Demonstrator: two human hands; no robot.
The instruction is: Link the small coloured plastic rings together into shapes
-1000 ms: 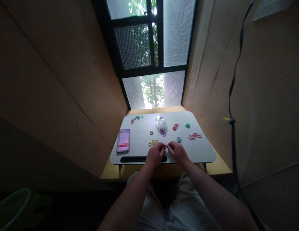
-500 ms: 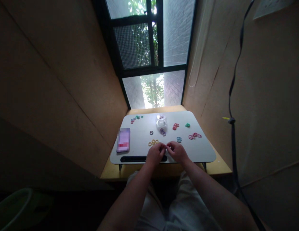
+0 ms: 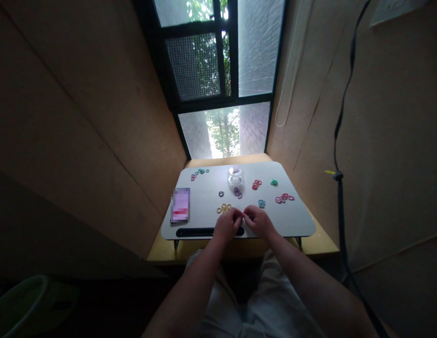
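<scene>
My left hand [image 3: 229, 222] and my right hand [image 3: 257, 220] meet above the near edge of a white lap table [image 3: 204, 197]. Both are closed with fingertips pinched together, almost touching; whatever lies between them is too small to make out. Just beyond my left hand is a cluster of yellow rings [image 3: 224, 207], like small hair ties. Light blue rings [image 3: 262, 203] lie a little past my right hand. Farther up are purple rings [image 3: 238, 193], a dark ring [image 3: 221, 194], red rings [image 3: 256, 184], green rings [image 3: 273, 182] and pink rings [image 3: 285, 198].
A clear round jar [image 3: 235, 177] stands at the back middle. Mixed rings [image 3: 200, 174] lie at the back left, above a blurred purple phone-like rectangle [image 3: 180, 205]. A black slot [image 3: 195, 232] runs along the near edge. A dark strap [image 3: 340, 202] hangs at the right.
</scene>
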